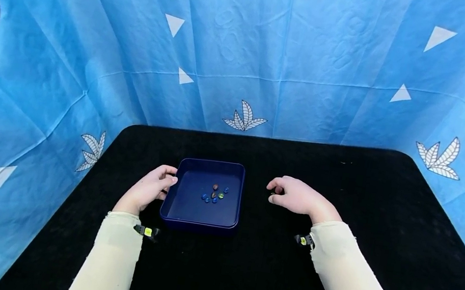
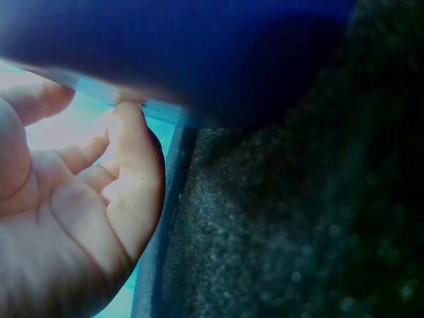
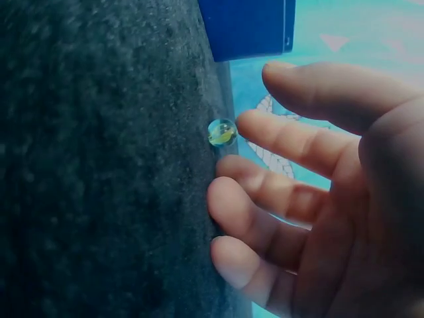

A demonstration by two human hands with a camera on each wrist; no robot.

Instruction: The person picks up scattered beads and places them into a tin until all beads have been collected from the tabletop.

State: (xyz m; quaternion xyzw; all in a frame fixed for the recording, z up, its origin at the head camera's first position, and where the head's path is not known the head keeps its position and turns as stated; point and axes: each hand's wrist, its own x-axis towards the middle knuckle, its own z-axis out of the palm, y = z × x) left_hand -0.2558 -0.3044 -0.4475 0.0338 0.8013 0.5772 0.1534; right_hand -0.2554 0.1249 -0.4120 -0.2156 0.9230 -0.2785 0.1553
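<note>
A square dark blue tray stands on the black tabletop, with several small glass marbles in blue, orange-brown and green on its floor. My left hand holds the tray's left side, thumb at the rim; in the left wrist view its bent fingers meet the tray's wall. To the right of the tray, my right hand is low over the table. A clear marble with a yellow-green swirl lies on the table at its index fingertip. The right thumb is apart from that marble.
The black table runs back to a blue cloth curtain printed with leaves and white triangles. The curtain encloses the far edge and both sides. Dark tabletop lies between the tray and the right hand.
</note>
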